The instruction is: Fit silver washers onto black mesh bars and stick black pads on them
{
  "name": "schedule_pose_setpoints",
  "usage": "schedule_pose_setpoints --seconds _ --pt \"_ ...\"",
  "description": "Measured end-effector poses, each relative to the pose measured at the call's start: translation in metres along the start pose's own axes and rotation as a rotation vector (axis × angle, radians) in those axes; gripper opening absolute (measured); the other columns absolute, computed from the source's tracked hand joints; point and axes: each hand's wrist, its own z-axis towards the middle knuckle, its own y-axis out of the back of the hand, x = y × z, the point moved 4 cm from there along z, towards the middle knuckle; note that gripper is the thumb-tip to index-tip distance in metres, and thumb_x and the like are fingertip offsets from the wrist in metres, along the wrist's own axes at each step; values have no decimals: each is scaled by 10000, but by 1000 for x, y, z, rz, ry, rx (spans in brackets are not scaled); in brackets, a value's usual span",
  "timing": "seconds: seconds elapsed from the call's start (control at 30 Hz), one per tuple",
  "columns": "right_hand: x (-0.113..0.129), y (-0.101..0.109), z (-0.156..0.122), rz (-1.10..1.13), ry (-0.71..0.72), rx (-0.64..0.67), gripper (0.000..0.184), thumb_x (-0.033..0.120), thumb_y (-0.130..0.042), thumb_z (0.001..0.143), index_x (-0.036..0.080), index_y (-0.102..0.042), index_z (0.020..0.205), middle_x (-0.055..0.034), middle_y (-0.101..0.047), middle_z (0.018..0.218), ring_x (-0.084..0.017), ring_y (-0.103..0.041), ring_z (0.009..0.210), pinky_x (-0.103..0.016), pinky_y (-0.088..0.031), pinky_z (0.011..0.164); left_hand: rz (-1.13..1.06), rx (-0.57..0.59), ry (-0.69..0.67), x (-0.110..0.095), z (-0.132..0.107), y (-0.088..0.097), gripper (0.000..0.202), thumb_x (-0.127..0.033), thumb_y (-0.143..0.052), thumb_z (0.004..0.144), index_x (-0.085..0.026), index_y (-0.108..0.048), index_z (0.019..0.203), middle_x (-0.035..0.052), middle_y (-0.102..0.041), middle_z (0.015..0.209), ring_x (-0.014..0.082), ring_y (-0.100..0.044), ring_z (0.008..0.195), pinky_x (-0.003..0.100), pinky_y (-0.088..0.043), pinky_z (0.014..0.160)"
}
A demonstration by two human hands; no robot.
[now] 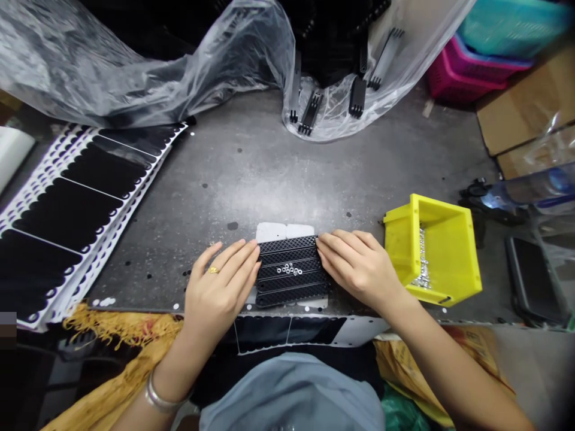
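Several black plastic strips with a crosshatched surface lie side by side in front of me. On the middle of them sits a small cluster of silver nuts. My left hand presses its fingertips against the strips' left ends, and a gold ring shows on one finger. At the right ends, the bunched fingers of my right hand grip the strips. What lies under the fingers of both hands is hidden. White pieces stick out from beneath the strips. Beside my right hand stands a yellow bin with small silver parts inside.
Clear plastic sheeting with more black plastic parts covers the back of the grey table. Black sheets with white scalloped edges are stacked at left. At right are a phone, a bottle, cardboard and coloured baskets.
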Motion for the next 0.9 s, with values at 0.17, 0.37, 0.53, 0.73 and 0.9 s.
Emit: schedule_pose_setpoints --seconds 0.17,0.37,0.53,0.73,0.9 --pt "2 2 1 -8 -81 -11 185 135 -587 1009 155 -759 1073 -75 -807 1133 -235 -706 995 -394 -463 860 26 2 20 -2 2 3 336 -130 -651 976 -187 -674 1306 71 -758 1304 250 -734 1163 448 -417 1111" --pt "-13 0 -6 166 -15 33 277 125 -598 1008 220 -728 1233 -25 -782 1243 -199 -703 1073 -376 -452 887 -13 19 -57 7 2 4 315 -147 -632 995 -196 -665 1304 59 -758 1305 240 -734 1166 446 -422 1099" --pt "-14 -1 -3 184 -68 -6 162 148 -617 1003 157 -735 1114 -65 -791 1183 -221 -705 1056 -383 -457 883 7 36 -96 9 5 6 277 -136 -631 998 -175 -670 1269 59 -767 1286 241 -739 1157 447 -441 1075" --pt "-7 -4 -3 232 -178 -28 151 158 -612 1006 154 -716 1114 -83 -788 1150 -223 -698 1036 -375 -457 901 20 60 -107 9 6 8 255 -143 -643 998 -175 -672 1249 60 -764 1290 258 -740 1155 473 -442 1072" --pt "16 2 3 296 -184 -17 130 216 -625 1018 174 -723 1092 -67 -773 1105 -214 -668 1037 -367 -412 905 -212 70 -55 -4 12 0 257 -136 -639 1003 -190 -668 1252 56 -773 1267 219 -720 1186 454 -441 1111"
